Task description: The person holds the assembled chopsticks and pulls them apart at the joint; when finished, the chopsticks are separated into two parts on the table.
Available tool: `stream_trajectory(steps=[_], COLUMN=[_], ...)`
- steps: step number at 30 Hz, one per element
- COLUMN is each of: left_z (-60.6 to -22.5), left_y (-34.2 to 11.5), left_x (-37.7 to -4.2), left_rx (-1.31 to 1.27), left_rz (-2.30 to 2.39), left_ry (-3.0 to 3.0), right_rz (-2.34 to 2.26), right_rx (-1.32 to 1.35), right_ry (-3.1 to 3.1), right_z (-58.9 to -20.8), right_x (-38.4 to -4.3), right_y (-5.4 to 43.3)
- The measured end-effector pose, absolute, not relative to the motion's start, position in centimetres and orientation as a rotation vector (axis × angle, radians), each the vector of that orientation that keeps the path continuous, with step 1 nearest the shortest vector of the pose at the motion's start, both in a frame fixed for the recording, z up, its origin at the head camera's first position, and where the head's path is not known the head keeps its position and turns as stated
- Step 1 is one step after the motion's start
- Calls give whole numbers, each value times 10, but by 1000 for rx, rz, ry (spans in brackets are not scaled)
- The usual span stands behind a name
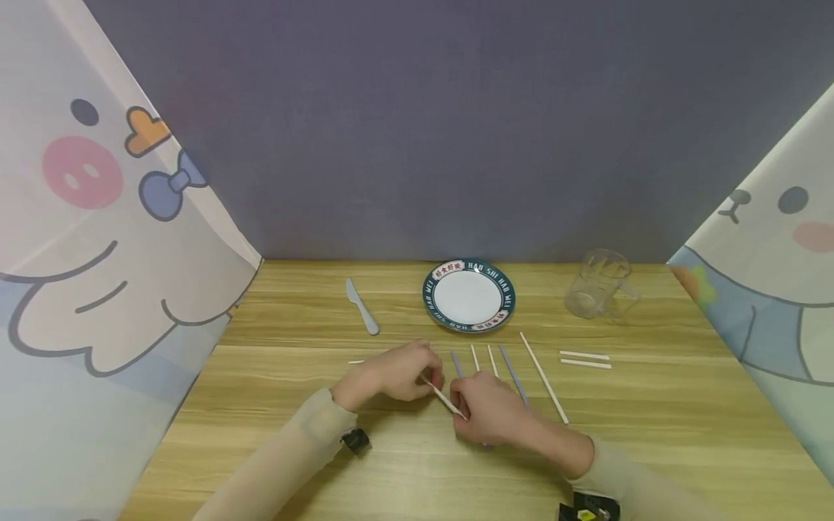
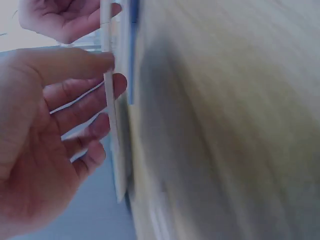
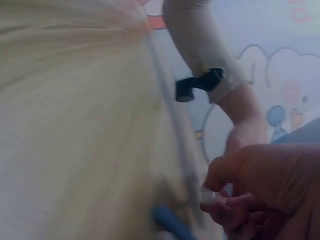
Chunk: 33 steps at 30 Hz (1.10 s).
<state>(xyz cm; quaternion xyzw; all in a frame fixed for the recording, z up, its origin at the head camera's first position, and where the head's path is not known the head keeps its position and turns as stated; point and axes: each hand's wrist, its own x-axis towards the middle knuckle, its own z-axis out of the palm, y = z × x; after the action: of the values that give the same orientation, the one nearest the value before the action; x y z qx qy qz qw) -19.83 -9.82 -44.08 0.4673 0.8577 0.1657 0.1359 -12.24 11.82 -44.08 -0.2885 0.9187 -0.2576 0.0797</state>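
Note:
Both hands hold one thin white stick [image 1: 448, 402], tilted slightly above the table. My left hand [image 1: 405, 370] pinches it between thumb and index finger, the other fingers loosely bent behind it, as the left wrist view shows. At the stick's nearer right end, my right hand [image 1: 490, 409] pinches it with thumb and fingertips; its tip is small and partly hidden in the right wrist view. Purple sticks [image 1: 512, 373] and white sticks [image 1: 474, 358] lie beside and partly under the right hand. A longer white stick [image 1: 544, 378] lies just to their right.
A green-rimmed plate [image 1: 428, 293] stands at the back middle, with a light-coloured knife [image 1: 362, 307] to its left. At the back right is a clear glass mug [image 1: 589, 293]. Two short white sticks [image 1: 586, 364] lie in front of it. A grey wall [image 1: 417, 145] rises behind the table.

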Motion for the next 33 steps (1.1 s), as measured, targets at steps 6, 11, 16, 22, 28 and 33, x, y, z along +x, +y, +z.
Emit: stream_trajectory(steps=[6, 11, 16, 22, 28, 33], left_z=[-425, -414, -401, -391, -388, -386], left_y=[-97, -87, -81, -79, -76, -76], left_x=[-192, -187, -183, -179, -175, -174], left_rx=[1351, 1436, 1523, 1567, 1633, 1686], left_rz=[701, 836, 803, 735, 697, 699], left_ry=[2477, 2616, 2727, 2781, 2855, 2845], right_rz=[-716, -691, -687, -644, -645, -632], right_rx=[-959, -984, -1090, -1228, -1260, -1306], right_ry=[2867, 2881, 2839, 2789, 2759, 2740], right_z=[-414, -396, -381, -371, -367, -364], right_x=[-134, -145, -152, -158, -160, -160], right_y=[131, 140, 148, 159, 166, 169])
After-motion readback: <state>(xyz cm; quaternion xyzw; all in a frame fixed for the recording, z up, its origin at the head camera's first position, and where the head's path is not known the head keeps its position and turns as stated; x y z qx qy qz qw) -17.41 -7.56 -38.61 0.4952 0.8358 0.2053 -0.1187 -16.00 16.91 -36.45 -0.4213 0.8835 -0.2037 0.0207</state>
